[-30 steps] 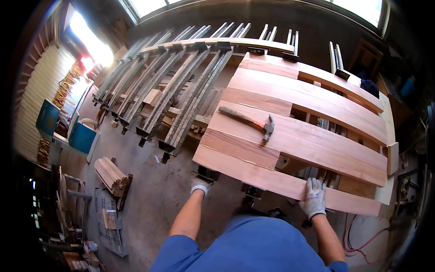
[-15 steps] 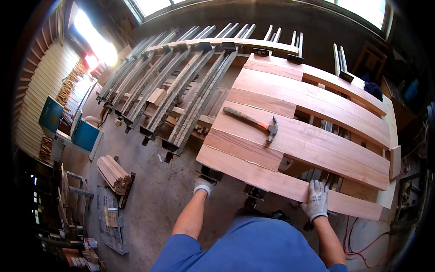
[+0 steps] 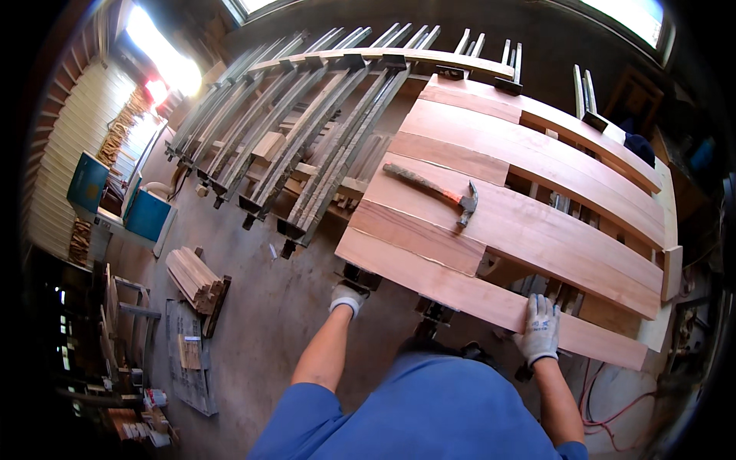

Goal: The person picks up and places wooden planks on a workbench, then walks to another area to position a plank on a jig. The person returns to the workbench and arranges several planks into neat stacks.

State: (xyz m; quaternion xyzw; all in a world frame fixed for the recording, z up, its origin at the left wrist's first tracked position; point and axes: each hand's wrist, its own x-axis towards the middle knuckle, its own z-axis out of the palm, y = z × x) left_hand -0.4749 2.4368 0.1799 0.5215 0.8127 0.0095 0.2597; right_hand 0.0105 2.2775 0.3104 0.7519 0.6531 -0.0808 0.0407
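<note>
- While the left hand (image 3: 347,297), in a pale work glove, curls at the dark metal clamp end (image 3: 362,277) below the left end of the nearest long board (image 3: 429,277), its fingertips are hidden, so I cannot tell how tightly it closes.
- Gloved likewise, the right hand (image 3: 539,331) lies on that board toward its right end, fingers nearly straight across the top and thumb by the near edge; whether it pinches the wood, I cannot tell.
- Between the hands, a second clamp end (image 3: 434,310) juts from under the board's near edge.
- The board is the nearest of several pinkish planks laid side by side, with short boards (image 3: 418,238) set between longer ones at the left and gaps farther right.
- Beyond the hands, a claw hammer (image 3: 441,192) rests on the planks, its head toward the right.
- Left of the planks stands a row of long bar clamps (image 3: 346,153).
- A stack of wooden strips (image 3: 194,277) sits lower left.
</note>
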